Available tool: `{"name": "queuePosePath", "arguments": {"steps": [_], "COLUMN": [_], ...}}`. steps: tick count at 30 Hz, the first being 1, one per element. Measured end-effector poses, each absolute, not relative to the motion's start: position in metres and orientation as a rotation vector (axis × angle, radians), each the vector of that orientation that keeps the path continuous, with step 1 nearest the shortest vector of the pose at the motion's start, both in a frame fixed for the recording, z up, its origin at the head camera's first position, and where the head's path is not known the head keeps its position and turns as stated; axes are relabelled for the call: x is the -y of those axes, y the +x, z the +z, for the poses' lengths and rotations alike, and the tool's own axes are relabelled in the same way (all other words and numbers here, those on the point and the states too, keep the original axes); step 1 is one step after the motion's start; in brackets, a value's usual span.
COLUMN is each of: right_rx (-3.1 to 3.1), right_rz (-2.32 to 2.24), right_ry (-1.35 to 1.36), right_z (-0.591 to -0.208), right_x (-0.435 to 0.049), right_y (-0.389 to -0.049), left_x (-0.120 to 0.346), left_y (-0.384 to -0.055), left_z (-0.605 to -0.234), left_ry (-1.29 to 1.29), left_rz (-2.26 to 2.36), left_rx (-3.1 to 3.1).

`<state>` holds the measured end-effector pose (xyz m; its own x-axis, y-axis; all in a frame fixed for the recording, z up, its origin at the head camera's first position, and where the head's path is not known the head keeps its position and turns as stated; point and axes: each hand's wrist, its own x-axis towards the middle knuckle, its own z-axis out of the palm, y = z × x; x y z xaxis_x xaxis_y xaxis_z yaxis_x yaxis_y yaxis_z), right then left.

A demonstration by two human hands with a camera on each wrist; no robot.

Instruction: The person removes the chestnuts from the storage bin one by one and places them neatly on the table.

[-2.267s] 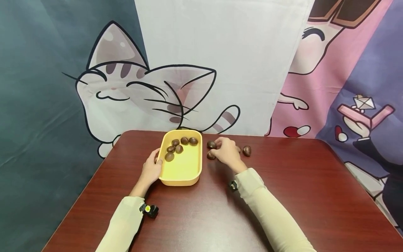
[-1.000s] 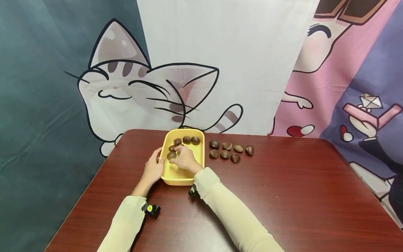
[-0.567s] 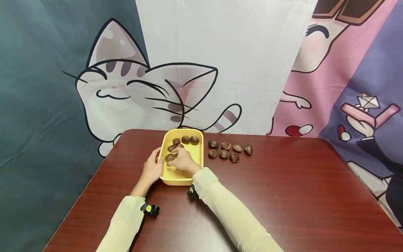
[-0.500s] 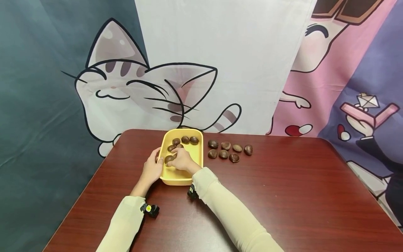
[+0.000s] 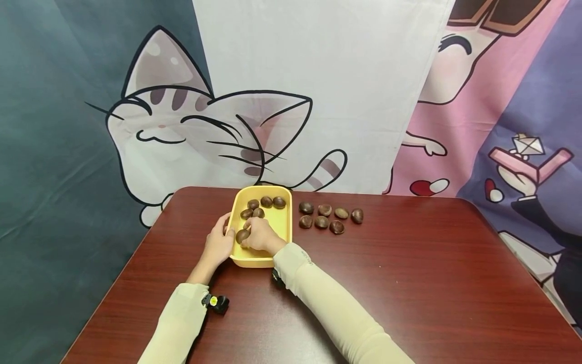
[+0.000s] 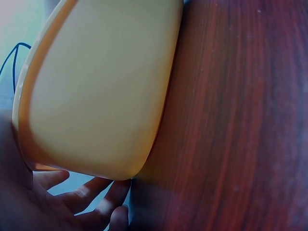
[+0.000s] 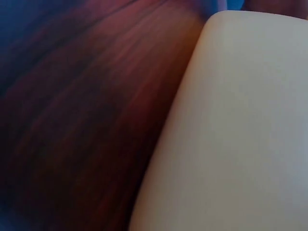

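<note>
Yellow container (image 5: 280, 228) stands before us on the red-brown table (image 5: 409, 283), near its far edge. Our left hand (image 5: 219, 242) holds this container at its left side, with the thumb on the rim and the other fingers outside the wall. Our right hand (image 5: 261, 235) is inside the container, and its fingers pinch one brown nut (image 5: 241, 236) near the left wall. Five other nuts (image 5: 258, 213) lie farther from us in the same container. Seven more nuts (image 5: 322, 222) lie on the table just right of it, four in a far row and three in a near row.
</note>
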<state>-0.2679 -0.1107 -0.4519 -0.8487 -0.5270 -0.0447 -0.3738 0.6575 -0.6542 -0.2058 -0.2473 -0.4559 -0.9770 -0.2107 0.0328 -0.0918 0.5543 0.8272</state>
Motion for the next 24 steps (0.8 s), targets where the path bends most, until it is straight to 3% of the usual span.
{"name": "queuePosePath", "arguments": {"steps": [9, 24], "right_rx": [-2.651, -2.692], "right_rz": [-0.929, -1.167], "right_ry": [-0.854, -0.77], "right_z": [-0.4526, -0.4483], "right_x": [0.11, 0.1064], "right_y": [-0.2677, -0.2683], "left_x": [0.2472, 0.2451], "left_y": [-0.2058, -0.2051], "left_z": [-0.4564, -0.454], "left_ry": [0.259, 0.284], "left_rz": [-1.4, -1.361], "left_rx": [2.655, 2.654]}}
